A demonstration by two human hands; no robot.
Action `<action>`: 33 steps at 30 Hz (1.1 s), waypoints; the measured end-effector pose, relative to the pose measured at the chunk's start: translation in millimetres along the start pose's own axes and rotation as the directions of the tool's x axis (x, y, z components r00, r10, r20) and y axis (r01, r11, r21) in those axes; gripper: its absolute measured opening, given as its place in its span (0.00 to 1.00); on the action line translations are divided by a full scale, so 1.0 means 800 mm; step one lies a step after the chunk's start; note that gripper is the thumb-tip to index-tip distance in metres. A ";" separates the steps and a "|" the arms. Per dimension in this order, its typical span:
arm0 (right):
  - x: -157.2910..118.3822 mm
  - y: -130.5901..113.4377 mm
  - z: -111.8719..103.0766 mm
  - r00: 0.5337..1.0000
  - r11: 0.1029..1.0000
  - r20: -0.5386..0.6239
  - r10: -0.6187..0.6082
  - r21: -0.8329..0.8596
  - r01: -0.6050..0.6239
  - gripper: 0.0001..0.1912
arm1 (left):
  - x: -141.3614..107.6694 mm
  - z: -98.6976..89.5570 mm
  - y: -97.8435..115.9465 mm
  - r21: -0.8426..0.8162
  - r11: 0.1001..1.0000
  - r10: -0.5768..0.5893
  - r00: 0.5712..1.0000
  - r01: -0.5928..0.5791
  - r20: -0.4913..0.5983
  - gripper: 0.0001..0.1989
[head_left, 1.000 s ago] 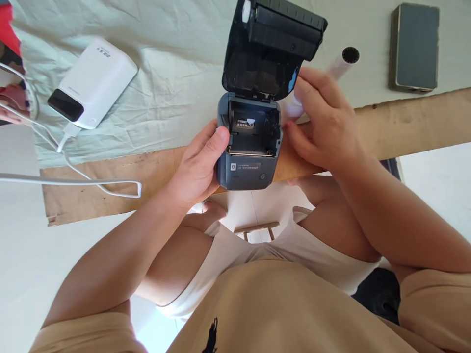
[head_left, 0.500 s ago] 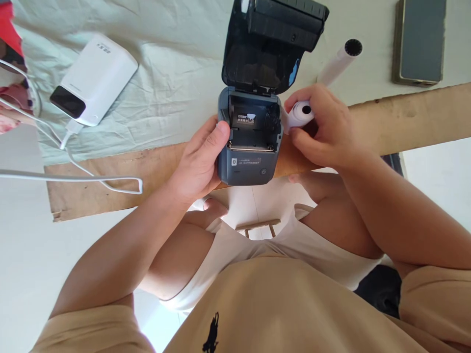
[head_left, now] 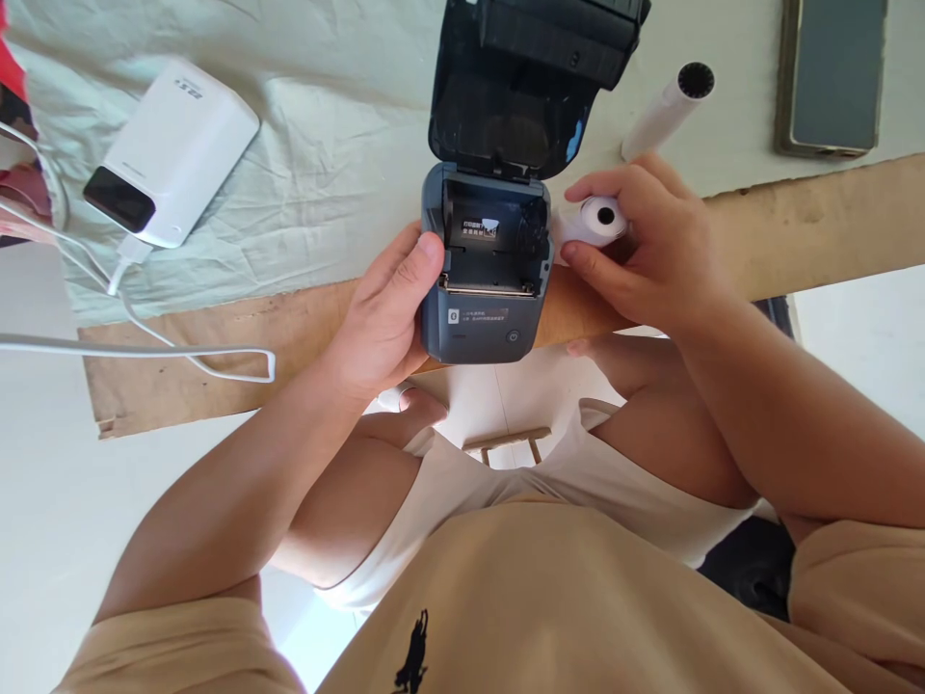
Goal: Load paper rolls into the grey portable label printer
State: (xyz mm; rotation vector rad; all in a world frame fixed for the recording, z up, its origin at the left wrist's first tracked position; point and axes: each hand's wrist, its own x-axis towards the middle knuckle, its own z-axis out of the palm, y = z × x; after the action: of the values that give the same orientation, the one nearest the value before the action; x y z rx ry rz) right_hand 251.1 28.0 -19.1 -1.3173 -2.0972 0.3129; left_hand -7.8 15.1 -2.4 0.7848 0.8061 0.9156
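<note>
A dark grey label printer (head_left: 486, 328) is held upright over the table's front edge, its black lid (head_left: 520, 106) swung up and its inner bay bare. My left hand (head_left: 394, 313) is closed round the printer's left side, thumb on the front rim. Just right of the printer, my right hand (head_left: 654, 246) grips a small white paper roll (head_left: 593, 224) between thumb and fingers. The roll's dark core hole faces me, and its left part lies close beside the printer; whether they touch I cannot tell.
A white power bank (head_left: 184, 145) with a plugged-in white cable (head_left: 145, 352) lies at left. Behind my right hand stands a white tube (head_left: 669, 111) with a dark end. A phone (head_left: 834, 77) rests at far right. A wooden board (head_left: 816, 226) edges the cloth-covered table (head_left: 339, 145).
My right hand and the roll have shifted slightly right, and the roll has turned a little. The printer has moved slightly left with my left hand. The view has shifted slightly too.
</note>
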 end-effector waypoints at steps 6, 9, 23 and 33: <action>-0.001 0.000 0.000 0.998 0.996 0.056 0.011 0.090 -0.016 0.25 | 0.000 0.001 0.000 -0.008 1.000 -0.007 1.000 0.007 -0.018 0.21; -0.001 0.001 -0.001 1.000 0.998 0.025 0.018 0.056 -0.019 0.21 | 0.000 0.002 0.000 -0.012 1.000 -0.004 1.000 0.004 -0.012 0.22; 0.004 -0.015 -0.012 0.987 0.998 -0.156 -0.037 0.041 0.044 0.31 | 0.001 -0.006 -0.001 0.008 1.000 -0.009 1.000 0.010 -0.024 0.18; 0.036 -0.093 0.012 0.965 0.964 -0.129 -0.229 -0.164 0.207 0.18 | -0.007 0.005 0.001 0.021 0.999 0.042 0.997 -0.041 -0.068 0.13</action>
State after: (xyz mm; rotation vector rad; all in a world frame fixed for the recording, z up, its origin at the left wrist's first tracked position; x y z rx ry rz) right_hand 183.1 19.4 22.5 -1.1383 -2.1477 -0.0357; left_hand -7.0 9.4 1.5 0.7935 0.8625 0.9770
